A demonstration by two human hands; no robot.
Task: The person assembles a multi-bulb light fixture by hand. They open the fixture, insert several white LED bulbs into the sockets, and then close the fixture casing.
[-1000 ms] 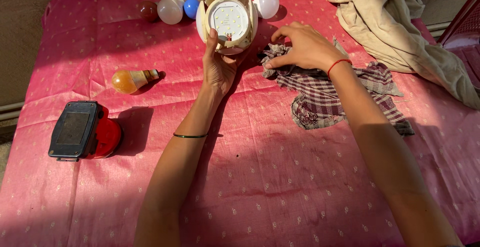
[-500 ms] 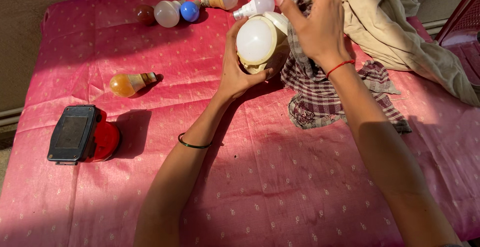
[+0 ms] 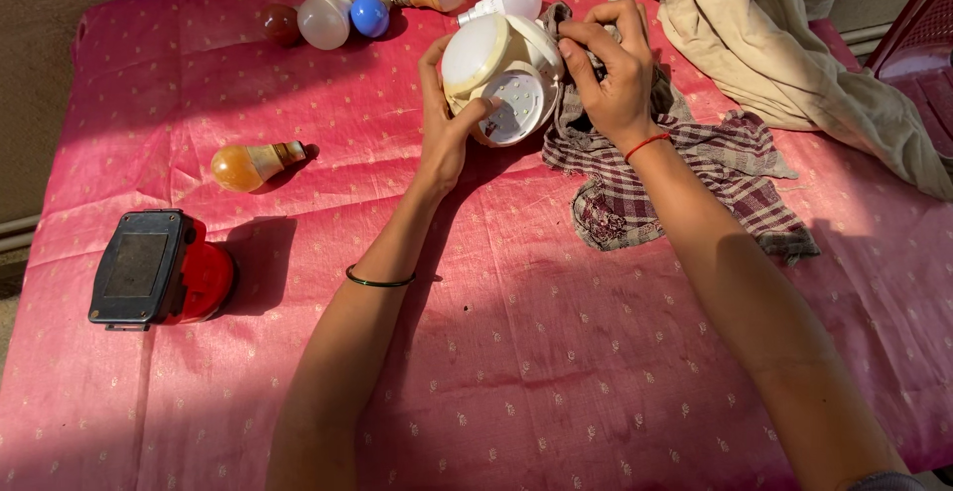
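Nearest, left of the round white lamp [image 3: 501, 79], a red-and-black torch [image 3: 159, 268] and an orange bulb [image 3: 253, 163] are seen. The lamp, face-up a second ago, is now tilted, gripped by the left hand [image 3: 447, 119]. The checked cloth [image 3: 655, 168] is pinched against it by the right hand [image 3: 611, 74], so wiping seems continued. Beyond, more bulbs [image 3: 323, 19] are lying.

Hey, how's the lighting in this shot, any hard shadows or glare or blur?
Head view: hard low sunlight, with dark shadows beside the orange bulb and the red-and-black lamp; a broad shadow band crosses the pink dotted tablecloth near the bottom; the round white lamp held by the left hand is brightly lit, the right hand too; everything looks sharp.
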